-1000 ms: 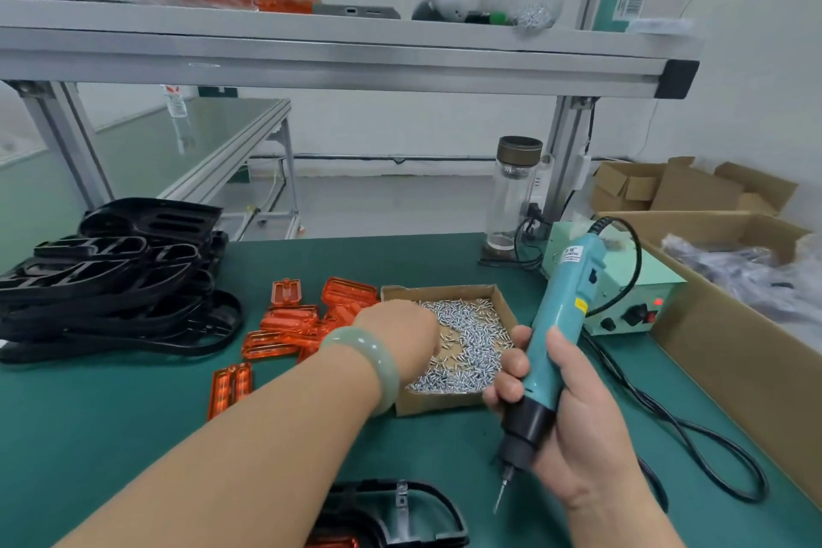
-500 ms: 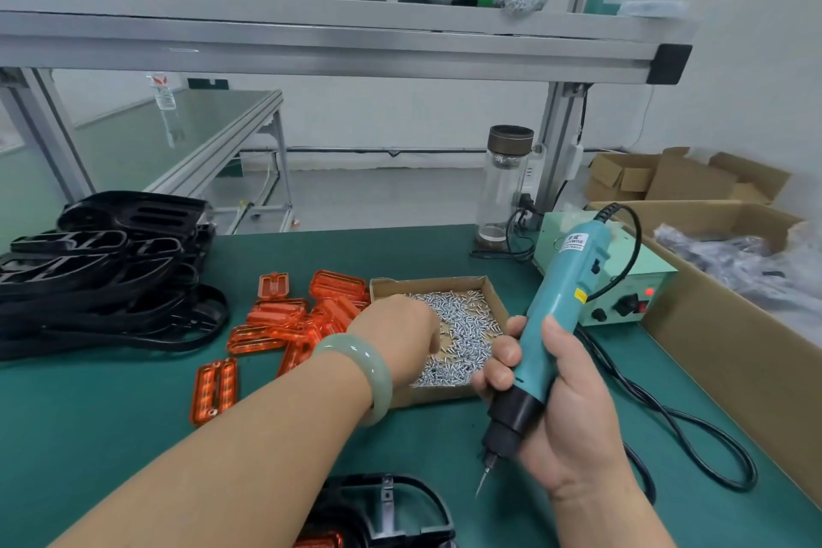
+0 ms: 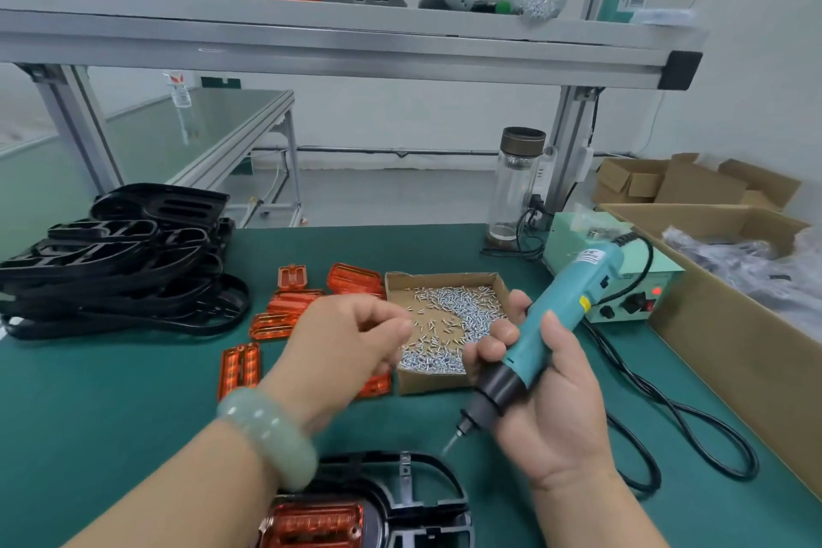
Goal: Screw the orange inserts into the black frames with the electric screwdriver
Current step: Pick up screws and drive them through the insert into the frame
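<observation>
left hand: my left hand (image 3: 351, 338) hangs above the mat (image 3: 111, 414), between the loose inserts and the tray, fingers curled in, thumb tip against index tip; it's blurred, so I cannot tell if a screw is pinched there
right hand: my right hand (image 3: 549, 392) wraps round the electric screwdriver (image 3: 565, 316), thumb along the teal body, fingers curled by the black collar
screwdriver pose: tilted, cable end up and right, bit pointing down and left, tip in the air just over the far rim of the near frame
near frame: black frame (image 3: 400, 483) at the bottom edge of my view, partly cut off, orange insert (image 3: 316, 523) seated inside it
loose parts: orange inserts (image 3: 291, 303) lying on the mat left of the tray, some hidden behind my left hand
stack: black frames (image 3: 115, 263) piled far left
tray: cardboard tray (image 3: 427, 380) mid-table, silver screws (image 3: 458, 316) heaped inside
rest: green controller box (image 3: 622, 287) with a red light behind the screwdriver, black cable (image 3: 667, 414) looping on the mat at right, glass bottle (image 3: 516, 187) by the post, open carton (image 3: 720, 334) at the right edge, pale green bangle (image 3: 267, 436) on my left wrist
</observation>
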{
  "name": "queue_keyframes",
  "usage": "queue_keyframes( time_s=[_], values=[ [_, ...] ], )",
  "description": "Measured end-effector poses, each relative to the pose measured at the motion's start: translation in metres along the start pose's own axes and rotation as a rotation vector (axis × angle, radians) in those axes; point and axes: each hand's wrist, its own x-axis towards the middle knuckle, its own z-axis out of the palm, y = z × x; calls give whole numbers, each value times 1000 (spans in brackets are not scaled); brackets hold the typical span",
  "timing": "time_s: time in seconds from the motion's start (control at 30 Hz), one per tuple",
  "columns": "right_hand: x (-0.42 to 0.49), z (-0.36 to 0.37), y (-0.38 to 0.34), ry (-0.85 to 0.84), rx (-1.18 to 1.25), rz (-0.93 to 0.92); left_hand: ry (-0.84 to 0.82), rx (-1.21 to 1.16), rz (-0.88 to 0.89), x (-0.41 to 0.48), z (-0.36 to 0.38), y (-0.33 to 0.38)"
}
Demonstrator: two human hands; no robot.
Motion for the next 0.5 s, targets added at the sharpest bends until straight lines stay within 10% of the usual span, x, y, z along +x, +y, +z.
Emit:
queue_keyframes(
  time_s=[0.5],
  values=[
    [-2,29,55,132,65,-221,134,-403,-232,-89,-3,-32]
  ],
)
